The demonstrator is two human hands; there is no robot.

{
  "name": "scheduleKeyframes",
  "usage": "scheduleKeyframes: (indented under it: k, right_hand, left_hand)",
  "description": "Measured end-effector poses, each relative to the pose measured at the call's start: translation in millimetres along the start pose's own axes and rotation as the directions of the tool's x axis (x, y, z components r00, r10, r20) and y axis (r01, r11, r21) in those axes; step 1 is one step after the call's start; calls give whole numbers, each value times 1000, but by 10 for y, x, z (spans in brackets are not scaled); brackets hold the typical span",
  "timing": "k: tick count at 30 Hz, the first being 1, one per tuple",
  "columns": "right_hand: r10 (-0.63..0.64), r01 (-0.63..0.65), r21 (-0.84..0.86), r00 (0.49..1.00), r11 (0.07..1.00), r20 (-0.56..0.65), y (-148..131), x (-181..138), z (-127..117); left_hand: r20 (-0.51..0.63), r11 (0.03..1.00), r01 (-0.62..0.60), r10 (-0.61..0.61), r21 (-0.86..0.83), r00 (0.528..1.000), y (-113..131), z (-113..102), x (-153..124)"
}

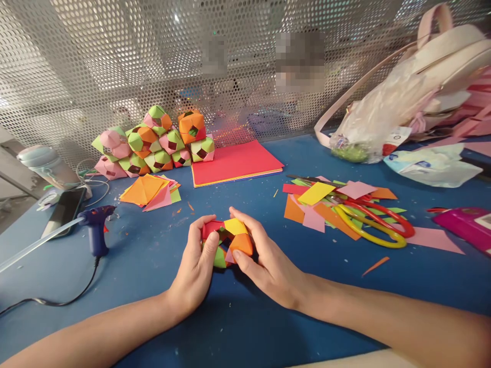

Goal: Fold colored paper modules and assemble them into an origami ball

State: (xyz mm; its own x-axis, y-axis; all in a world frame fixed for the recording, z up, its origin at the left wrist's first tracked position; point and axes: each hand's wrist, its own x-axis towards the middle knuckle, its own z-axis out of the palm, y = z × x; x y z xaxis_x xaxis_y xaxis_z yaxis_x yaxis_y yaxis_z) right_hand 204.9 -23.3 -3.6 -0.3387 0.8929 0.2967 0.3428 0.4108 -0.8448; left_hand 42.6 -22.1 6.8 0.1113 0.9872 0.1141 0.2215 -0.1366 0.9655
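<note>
A folded paper ball (pixel 241 243) in red, yellow, orange, green and pink sits between my two hands, low over the blue table. My left hand (pixel 197 260) grips its left side, thumb across the front. On the right side my right hand (pixel 264 260) holds it, with the thumb on the orange face and the fingers behind. A dark opening shows in the middle of the ball. Its underside and back are hidden. Farther back, several finished paper balls (pixel 149 145) are stacked in a pile against the mesh panel.
Left lie a blue glue gun (pixel 97 230) with its cord, a phone (pixel 65 209) and a cup (pixel 49 166). Folded squares (pixel 148 191) and red sheets (pixel 238 161) lie ahead. Scissors (pixel 368 225) rest on paper pieces at right, near a magenta object (pixel 464 225) and a bag (pixel 448 56).
</note>
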Motion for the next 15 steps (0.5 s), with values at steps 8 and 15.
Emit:
scheduleKeyframes:
  k: [8,15]
  right_hand:
    - [18,-18,8,1000,1000,-8,-13,12,12]
    - [0,-2,-39,999,999,-52,28,29,46]
  left_hand:
    - [-16,999,-1,2,40,1000,-6,8,-5]
    - [-2,999,-22,22,30,1000,-32,-4,9]
